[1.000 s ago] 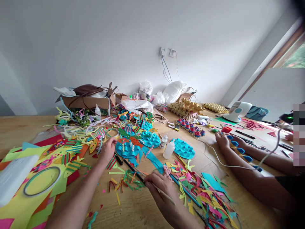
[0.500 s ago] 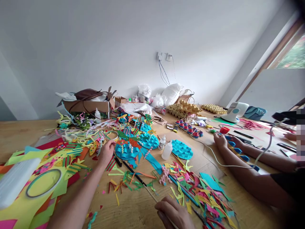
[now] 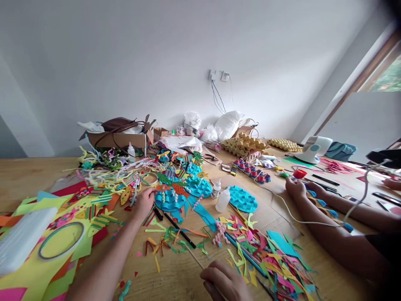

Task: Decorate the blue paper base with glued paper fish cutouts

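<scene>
On the wooden worktop [image 3: 175, 276], a translucent squeeze bottle [image 3: 222, 201] stands upright. Nearer the wearer than this bottle, the right hand [image 3: 224, 282] has its fingers closed round a thin wooden stick [image 3: 194, 257], which slants up and leftward from the grip, its far end pointing near a slim black rod [image 3: 180, 230]. Left of the bottle, the left hand [image 3: 144, 202] has its fingertips drawn narrowly together at the edge of a dotted orange paper cutout [image 3: 179, 189] on a blue egg-carton disc [image 3: 171, 203]; whether they grip anything I cannot tell.

Just behind the bottle on its left is a smaller white dropper bottle [image 3: 216, 190]; just to its right lies another blue disc [image 3: 244, 200]. In front of it sits a pink twisted coil [image 3: 220, 234], with bright paper scraps [image 3: 282, 267] in front and to the right. Well right of the bottle are another person's forearms [image 3: 326, 228].
</scene>
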`<state>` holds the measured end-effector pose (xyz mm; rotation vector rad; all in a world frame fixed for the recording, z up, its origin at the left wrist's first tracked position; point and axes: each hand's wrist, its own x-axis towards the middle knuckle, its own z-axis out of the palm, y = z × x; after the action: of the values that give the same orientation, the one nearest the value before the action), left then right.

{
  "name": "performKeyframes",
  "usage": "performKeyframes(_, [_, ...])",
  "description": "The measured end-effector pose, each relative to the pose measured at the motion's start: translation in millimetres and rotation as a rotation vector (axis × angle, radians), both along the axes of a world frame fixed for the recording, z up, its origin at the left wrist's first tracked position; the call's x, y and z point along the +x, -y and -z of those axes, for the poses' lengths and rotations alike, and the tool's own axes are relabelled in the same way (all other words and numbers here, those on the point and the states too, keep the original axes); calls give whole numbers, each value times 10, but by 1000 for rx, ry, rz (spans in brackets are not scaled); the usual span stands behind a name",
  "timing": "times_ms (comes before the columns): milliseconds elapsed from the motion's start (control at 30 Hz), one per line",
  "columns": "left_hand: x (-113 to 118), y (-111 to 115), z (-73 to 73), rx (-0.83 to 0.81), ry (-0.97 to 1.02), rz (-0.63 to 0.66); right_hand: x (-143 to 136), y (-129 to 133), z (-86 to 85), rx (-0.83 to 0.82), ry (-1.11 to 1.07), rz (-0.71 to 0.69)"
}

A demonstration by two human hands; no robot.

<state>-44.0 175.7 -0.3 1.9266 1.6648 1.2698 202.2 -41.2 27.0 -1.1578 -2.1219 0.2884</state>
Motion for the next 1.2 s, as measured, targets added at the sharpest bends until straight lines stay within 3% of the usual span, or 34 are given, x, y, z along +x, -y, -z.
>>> performKeyframes(267, [7,-17,36,-11,-42,44,-290,-337,-461,-120,14,-56])
performKeyframes(367, [0,-22,66,-10,-60,43,-399,-548,-557,-173,-4,-65])
performKeyframes(533, [-3,-30,101,2,-106,31,-566,-984,-503,-140,-60,-32])
performKeyframes(667, [0,-42,119,7,-142,16,-681,-1185,-403,-144,-36,-41])
performKeyframes(933, [2,-62,179,-36,-177,41,-791,-1313,-204,-111,-8,-24])
performKeyframes(1200, [-3,-87,230,-2,-175,59,-741,-1277,-280,-146,8,8])
